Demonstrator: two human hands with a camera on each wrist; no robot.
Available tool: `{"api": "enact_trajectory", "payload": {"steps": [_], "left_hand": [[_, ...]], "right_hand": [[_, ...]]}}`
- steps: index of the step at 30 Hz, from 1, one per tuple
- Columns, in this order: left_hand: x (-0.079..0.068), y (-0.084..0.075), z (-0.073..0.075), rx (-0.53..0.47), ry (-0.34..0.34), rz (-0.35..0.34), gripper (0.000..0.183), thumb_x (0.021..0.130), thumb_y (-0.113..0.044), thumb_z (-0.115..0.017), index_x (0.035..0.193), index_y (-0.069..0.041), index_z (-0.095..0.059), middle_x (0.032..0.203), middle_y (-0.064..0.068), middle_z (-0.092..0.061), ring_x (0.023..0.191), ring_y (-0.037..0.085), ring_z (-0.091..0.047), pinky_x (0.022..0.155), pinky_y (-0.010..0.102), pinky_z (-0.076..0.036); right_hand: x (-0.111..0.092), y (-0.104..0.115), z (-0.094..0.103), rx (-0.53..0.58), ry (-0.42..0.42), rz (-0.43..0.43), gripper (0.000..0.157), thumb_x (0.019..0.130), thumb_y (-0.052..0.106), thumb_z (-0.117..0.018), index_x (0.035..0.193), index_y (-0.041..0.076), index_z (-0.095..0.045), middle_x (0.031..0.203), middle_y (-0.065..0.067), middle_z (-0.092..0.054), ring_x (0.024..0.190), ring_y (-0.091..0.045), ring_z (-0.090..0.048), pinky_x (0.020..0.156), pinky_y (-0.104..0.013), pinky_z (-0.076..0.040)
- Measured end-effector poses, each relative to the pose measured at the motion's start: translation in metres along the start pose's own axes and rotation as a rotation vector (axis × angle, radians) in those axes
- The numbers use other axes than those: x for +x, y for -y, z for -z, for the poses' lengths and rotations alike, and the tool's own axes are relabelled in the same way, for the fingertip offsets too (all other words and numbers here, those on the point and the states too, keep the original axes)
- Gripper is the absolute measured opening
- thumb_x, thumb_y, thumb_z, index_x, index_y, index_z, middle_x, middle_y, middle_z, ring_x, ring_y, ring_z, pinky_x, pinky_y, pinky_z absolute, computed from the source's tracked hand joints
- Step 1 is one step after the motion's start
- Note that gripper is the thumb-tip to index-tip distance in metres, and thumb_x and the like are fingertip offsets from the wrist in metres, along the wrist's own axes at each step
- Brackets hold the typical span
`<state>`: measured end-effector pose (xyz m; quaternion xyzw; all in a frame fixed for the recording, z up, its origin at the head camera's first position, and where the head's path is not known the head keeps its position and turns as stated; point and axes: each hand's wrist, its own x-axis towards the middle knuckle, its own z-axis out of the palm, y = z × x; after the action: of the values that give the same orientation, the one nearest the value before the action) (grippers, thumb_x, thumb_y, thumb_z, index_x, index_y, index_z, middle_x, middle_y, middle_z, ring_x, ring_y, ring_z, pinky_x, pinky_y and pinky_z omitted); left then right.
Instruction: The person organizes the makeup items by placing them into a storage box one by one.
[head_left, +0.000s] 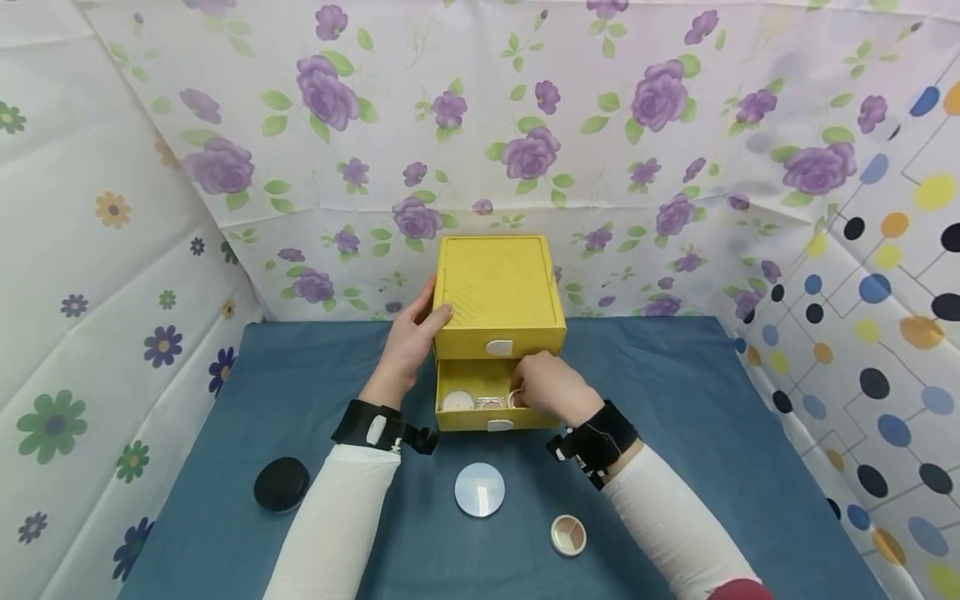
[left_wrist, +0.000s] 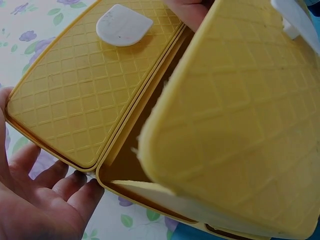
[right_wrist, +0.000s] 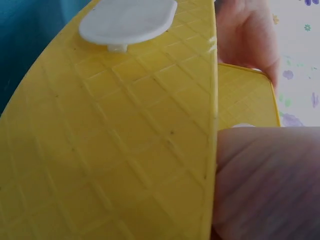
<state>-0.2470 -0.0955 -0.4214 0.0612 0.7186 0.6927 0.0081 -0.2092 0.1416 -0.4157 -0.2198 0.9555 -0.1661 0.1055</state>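
Note:
A yellow two-tier drawer box stands at the back of the table, its lower drawer pulled out. My left hand holds the box by its left side, thumb on the top edge, fingers against the side wall. Inside the drawer, my right hand pinches a small round case with a white rim, partly covered by the fingers. Beside it in the drawer lie a clear case and a round pale disc. The drawer front hides the fingertips in the right wrist view.
In front of the drawer a shiny pale-blue round compact lies on the blue cloth. A round three-shade makeup pan is nearer, to the right. Left of the left forearm is a black round compact. A flowered curtain hangs behind.

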Motion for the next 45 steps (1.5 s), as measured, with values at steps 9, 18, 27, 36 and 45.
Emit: {"api": "enact_trajectory", "payload": {"steps": [9,18,27,36,45], "left_hand": [[-0.001,0.0,-0.002,0.004,0.0,0.005,0.066,0.098,-0.047,-0.06,0.155,-0.04,-0.026,0.159,-0.011,-0.026,0.142,0.008,-0.023,0.115,0.043,-0.031],[0.0,0.0,-0.003,0.008,-0.001,0.02,0.065,0.098,-0.048,-0.06,0.154,-0.043,-0.026,0.16,-0.011,-0.025,0.142,0.009,-0.023,0.116,0.044,-0.031],[0.003,0.0,-0.005,-0.001,0.025,0.019,0.067,0.1,-0.044,-0.059,0.156,-0.038,-0.023,0.161,-0.009,-0.022,0.143,0.01,-0.02,0.116,0.044,-0.029],[-0.002,-0.009,-0.008,0.009,0.024,0.024,0.067,0.1,-0.043,-0.058,0.157,-0.037,-0.022,0.161,-0.009,-0.022,0.143,0.01,-0.02,0.116,0.044,-0.03],[0.0,-0.002,-0.001,-0.016,0.013,0.018,0.067,0.099,-0.046,-0.06,0.155,-0.041,-0.024,0.16,-0.012,-0.023,0.142,0.008,-0.022,0.115,0.042,-0.031]], "right_hand": [[-0.005,0.002,0.003,0.022,0.011,-0.003,0.005,0.082,0.016,-0.081,0.086,0.015,-0.077,0.079,0.005,-0.068,0.071,-0.013,-0.058,0.065,-0.032,-0.055],[-0.007,0.0,0.004,0.005,0.015,-0.001,0.006,0.083,0.02,-0.082,0.084,0.017,-0.077,0.077,0.006,-0.067,0.069,-0.012,-0.058,0.064,-0.031,-0.054],[-0.008,-0.005,0.002,0.002,0.0,-0.033,0.007,0.082,0.022,-0.083,0.084,0.019,-0.076,0.077,0.008,-0.067,0.069,-0.011,-0.058,0.062,-0.03,-0.054],[-0.008,-0.01,0.002,0.046,-0.046,-0.03,0.013,0.08,0.022,-0.084,0.089,0.016,-0.077,0.082,0.006,-0.068,0.073,-0.013,-0.058,0.067,-0.032,-0.055],[-0.014,-0.018,0.003,0.083,-0.171,0.092,0.014,0.087,0.008,-0.073,0.1,0.011,-0.078,0.088,0.002,-0.068,0.078,-0.014,-0.057,0.068,-0.032,-0.052]]}}
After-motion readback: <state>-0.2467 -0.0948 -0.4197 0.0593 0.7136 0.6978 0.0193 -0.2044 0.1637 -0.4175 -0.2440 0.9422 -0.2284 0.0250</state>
